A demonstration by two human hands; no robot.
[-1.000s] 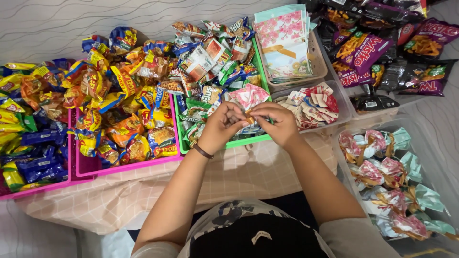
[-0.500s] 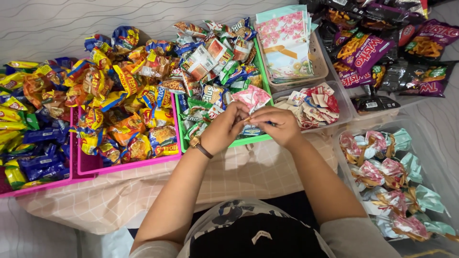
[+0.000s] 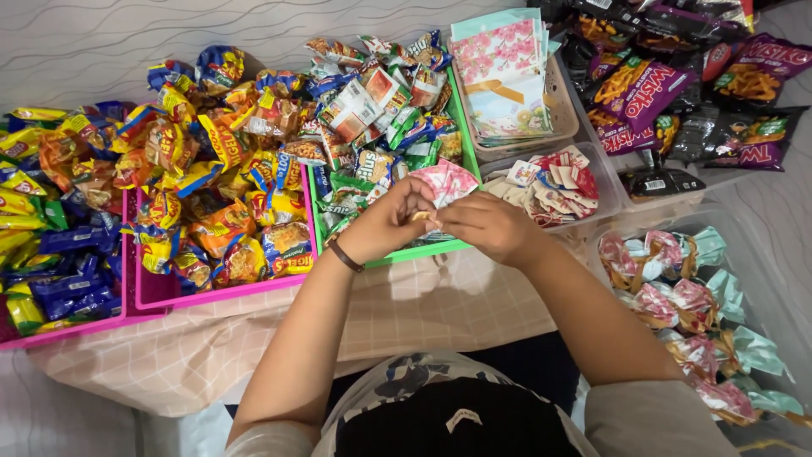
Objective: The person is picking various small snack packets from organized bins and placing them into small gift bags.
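Head view, from left to right: at the far left edge you have a pink tray (image 3: pixel 76 326) heaped with yellow and blue snack packets (image 3: pixel 34 254). Just beside it sits a second pink tray (image 3: pixel 228 292), piled high with orange, yellow and blue snack bags (image 3: pixel 211 178). Next comes a green tray (image 3: pixel 406 254) filled with small mixed sachets and candy packs (image 3: pixel 372 110). All three trays rest on a pale checked cloth (image 3: pixel 423 305) that covers the surface.

Your left hand (image 3: pixel 385 224), with a dark band at the wrist (image 3: pixel 344 256), is raised over the near rim of the green tray. Its fingers are pinched together on a small pink-and-white paper pouch (image 3: pixel 446 182), which stands just above both hands. Your right hand (image 3: pixel 486 227) meets the left, touching it, with its fingers also closed on the lower edge of the same pouch.

To the right, a beige basket (image 3: pixel 568 110) holds a stack of floral pink-and-teal paper bags (image 3: pixel 503 72). Nearer, a clear tub (image 3: pixel 605 199) holds loose red-and-white folded papers (image 3: pixel 554 182). Far right, dark and purple snack bags (image 3: pixel 677 76) lie in a spread. Near right, a clear bin (image 3: pixel 761 279) holds filled gift pouches (image 3: pixel 677 296) with teal tops.
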